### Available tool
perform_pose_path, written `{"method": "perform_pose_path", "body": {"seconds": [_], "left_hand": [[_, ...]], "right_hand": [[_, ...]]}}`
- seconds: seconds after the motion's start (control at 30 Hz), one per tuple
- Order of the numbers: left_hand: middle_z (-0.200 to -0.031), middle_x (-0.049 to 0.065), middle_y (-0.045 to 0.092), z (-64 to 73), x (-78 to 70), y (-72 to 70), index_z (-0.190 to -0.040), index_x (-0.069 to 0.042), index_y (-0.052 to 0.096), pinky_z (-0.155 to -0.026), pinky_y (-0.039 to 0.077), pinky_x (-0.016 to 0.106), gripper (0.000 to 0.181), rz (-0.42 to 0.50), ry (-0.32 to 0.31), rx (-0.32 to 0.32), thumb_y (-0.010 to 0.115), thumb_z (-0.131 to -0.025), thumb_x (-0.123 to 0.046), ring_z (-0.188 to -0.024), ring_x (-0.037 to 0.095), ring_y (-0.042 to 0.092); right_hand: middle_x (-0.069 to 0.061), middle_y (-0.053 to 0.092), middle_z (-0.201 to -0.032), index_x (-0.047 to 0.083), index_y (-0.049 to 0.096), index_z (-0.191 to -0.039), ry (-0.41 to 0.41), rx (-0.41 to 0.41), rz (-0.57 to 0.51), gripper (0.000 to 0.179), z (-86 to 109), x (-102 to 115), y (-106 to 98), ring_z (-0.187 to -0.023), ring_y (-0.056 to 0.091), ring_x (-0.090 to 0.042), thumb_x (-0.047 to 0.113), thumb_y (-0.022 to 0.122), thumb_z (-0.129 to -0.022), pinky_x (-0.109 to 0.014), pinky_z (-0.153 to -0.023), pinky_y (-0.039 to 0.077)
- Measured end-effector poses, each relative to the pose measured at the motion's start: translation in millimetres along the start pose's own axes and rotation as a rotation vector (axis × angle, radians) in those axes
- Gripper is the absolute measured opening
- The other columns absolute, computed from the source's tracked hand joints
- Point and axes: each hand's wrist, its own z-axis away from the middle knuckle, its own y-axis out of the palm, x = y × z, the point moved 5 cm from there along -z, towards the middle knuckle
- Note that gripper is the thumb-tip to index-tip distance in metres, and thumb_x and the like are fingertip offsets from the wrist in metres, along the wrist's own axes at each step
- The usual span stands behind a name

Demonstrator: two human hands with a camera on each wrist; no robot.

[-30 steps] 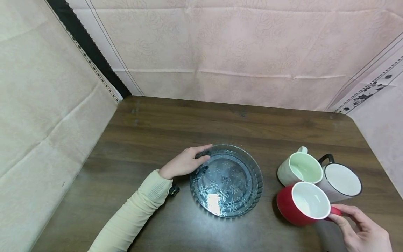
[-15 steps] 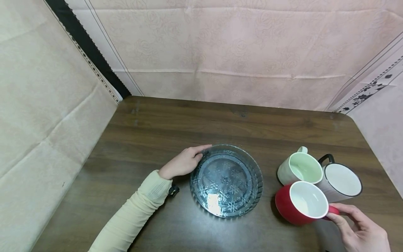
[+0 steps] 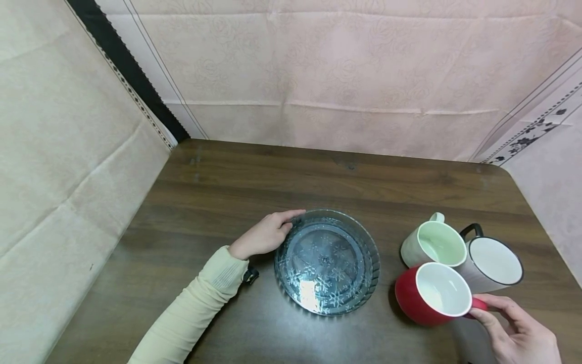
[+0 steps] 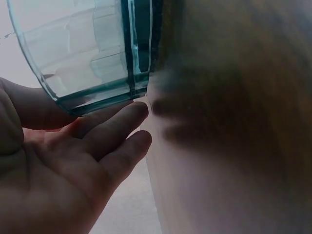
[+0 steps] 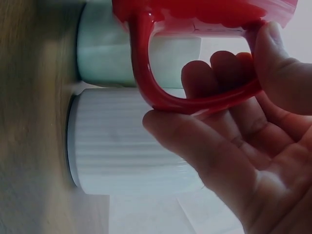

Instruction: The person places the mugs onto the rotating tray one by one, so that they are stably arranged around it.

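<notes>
My right hand (image 3: 523,328) pinches the handle of a red mug (image 3: 420,298) with a white inside, thumb against fingers. In the right wrist view the mug's red base edge (image 5: 119,9) shows farther from the tabletop than the mugs behind it. A pale green mug (image 3: 416,247) and a white mug with black rim and handle (image 3: 477,273) stand just beyond it. My left hand (image 3: 263,235) rests at the upper left rim of a round, clear bluish glass dish (image 3: 359,293). Its fingers (image 4: 114,122) lie fairly straight against the dish's outer wall (image 4: 107,53).
A brown wooden table (image 3: 273,172) carries everything. Pale patterned cloth (image 3: 345,76) hangs behind its far edge, and more cloth (image 3: 59,167) rises on the left. The three mugs stand close together at the right.
The red mug and my right hand have shifted slightly left. My left thumb has drawn back from over the dish to its rim. The dish and the other mugs stay in place.
</notes>
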Motion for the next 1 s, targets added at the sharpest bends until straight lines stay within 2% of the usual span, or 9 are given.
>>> {"method": "perform_pose_path", "body": {"seconds": [0.13,0.4,0.63,1.0], "left_hand": [[-0.076,0.003,0.041,0.4,0.7,0.2,-0.148,-0.016,0.042,-0.056,0.040,0.031,0.047,-0.001,-0.005,0.005,0.040,-0.103,-0.006,-0.046,0.011,0.032],[-0.075,0.004,0.042,0.2,0.2,-0.2,-0.149,-0.016,0.042,-0.056,0.040,0.031,0.047,-0.005,-0.002,0.007,0.039,-0.103,-0.006,-0.046,0.011,0.032],[-0.075,0.004,0.041,0.1,0.6,0.1,-0.149,-0.015,0.041,-0.056,0.041,0.032,0.047,-0.002,0.004,0.008,0.039,-0.103,-0.006,-0.046,0.011,0.033],[-0.076,0.004,0.041,0.6,0.6,0.5,-0.149,-0.015,0.042,-0.056,0.041,0.032,0.047,0.011,-0.004,0.007,0.039,-0.103,-0.005,-0.046,0.011,0.032]], "right_hand": [[0.033,0.060,-0.084,-0.003,0.071,-0.093,-0.013,0.003,-0.008,0.041,-0.5,0.8,1.0,-0.075,0.057,0.012,-0.024,0.079,-0.059,-0.004,-0.064,0.043],[0.028,0.064,-0.085,-0.005,0.071,-0.093,-0.062,0.016,-0.054,0.038,-2.8,2.6,1.9,-0.074,0.058,0.009,-0.024,0.078,-0.061,-0.005,-0.060,0.042],[0.028,0.064,-0.086,-0.009,0.069,-0.094,-0.035,0.054,-0.088,0.036,-4.0,5.0,3.5,-0.075,0.060,0.008,-0.026,0.075,-0.063,-0.006,-0.066,0.044],[0.021,0.066,-0.087,-0.009,0.068,-0.095,-0.020,0.074,-0.111,0.035,-5.0,7.9,7.1,-0.076,0.061,0.006,-0.026,0.074,-0.065,-0.007,-0.066,0.045]]}}
